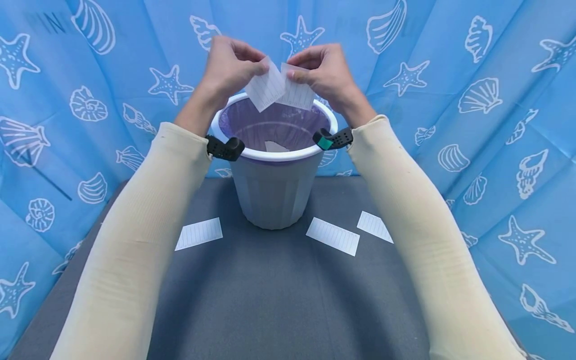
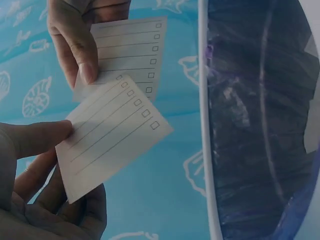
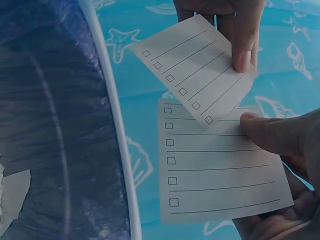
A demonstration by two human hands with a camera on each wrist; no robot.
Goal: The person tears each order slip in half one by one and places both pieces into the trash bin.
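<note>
Above the far side of a grey trash can (image 1: 275,190), both hands hold pieces of checklist paper up in the air. My left hand (image 1: 231,65) pinches one piece (image 2: 112,137) between thumb and fingers; it is tilted and printed with lines and small checkboxes. A matching piece (image 3: 220,170) is pinched by my right hand (image 1: 330,72), held straighter. The two pieces overlap at their near edges, the left one in front in the left wrist view. In the right wrist view, one edge of the left piece looks slightly uneven.
A white rim (image 1: 279,156) holds a purple liner (image 1: 252,125) in the can, with some paper (image 1: 275,146) inside. On the dark table (image 1: 279,300) lie a lined slip (image 1: 200,233) to the left and two slips (image 1: 334,236) to the right. A blue shell-patterned curtain (image 1: 171,40) hangs behind.
</note>
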